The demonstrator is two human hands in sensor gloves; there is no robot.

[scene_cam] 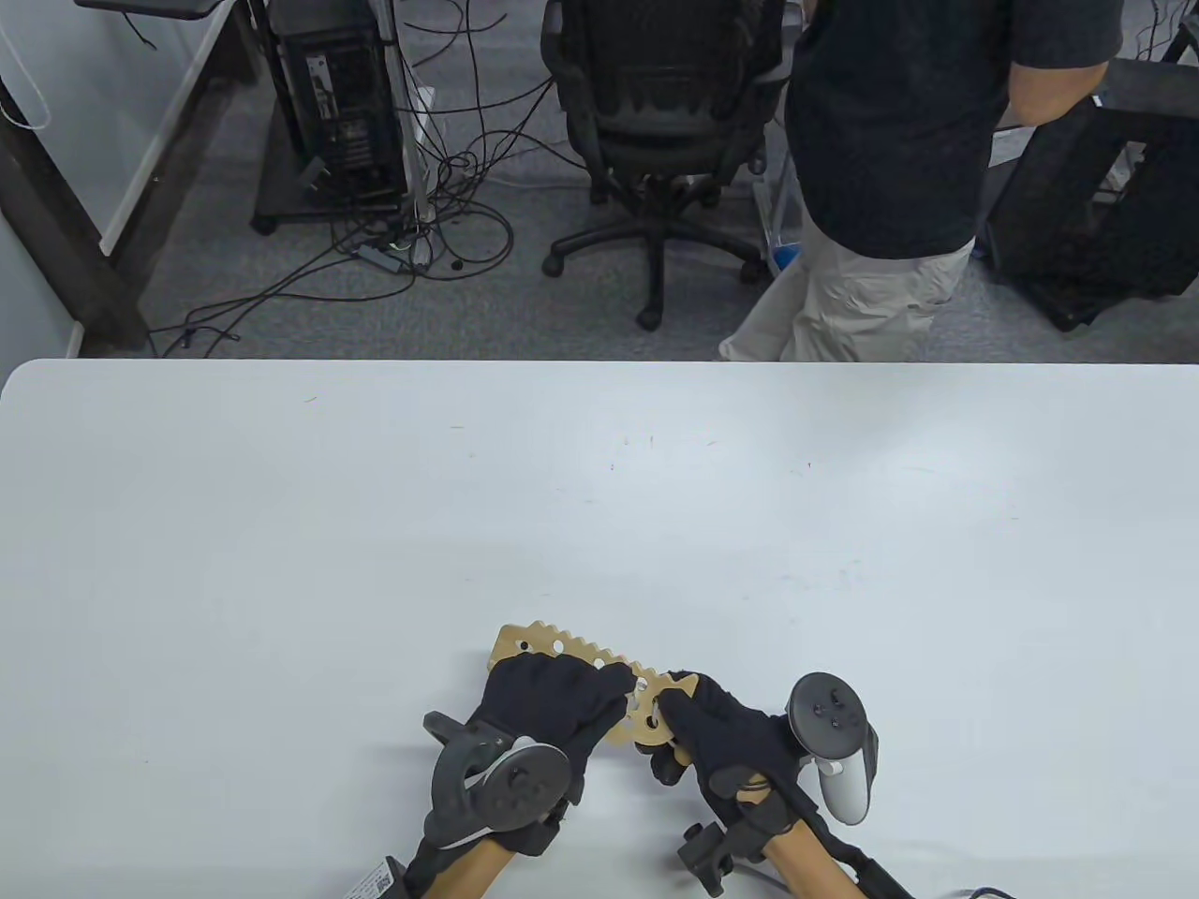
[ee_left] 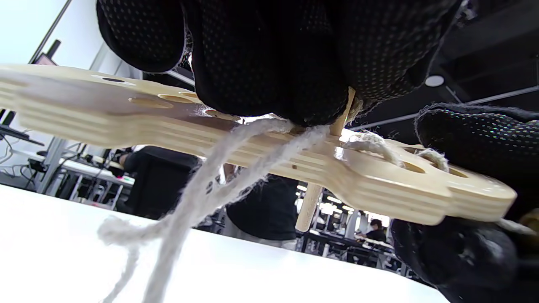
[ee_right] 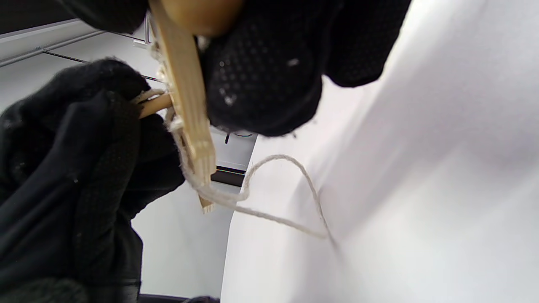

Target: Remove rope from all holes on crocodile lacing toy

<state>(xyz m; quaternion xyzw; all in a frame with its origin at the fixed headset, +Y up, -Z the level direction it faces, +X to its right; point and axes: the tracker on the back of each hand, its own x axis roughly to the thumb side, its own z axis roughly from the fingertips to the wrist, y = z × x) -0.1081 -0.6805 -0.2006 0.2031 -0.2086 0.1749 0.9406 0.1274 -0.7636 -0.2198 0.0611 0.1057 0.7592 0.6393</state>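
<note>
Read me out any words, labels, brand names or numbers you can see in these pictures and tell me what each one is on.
No text can be read anywhere.
White label at the left wrist, bottom edge of the table view: has print and a code pattern, too small to read.
Crocodile lacing toy, rope, gloves and both trackers: no lettering visible.
Computer tower behind the table: too far off to read any marking.

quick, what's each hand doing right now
left hand: grips the crocodile toy and the wooden needle
right hand: grips the toy's other end
</note>
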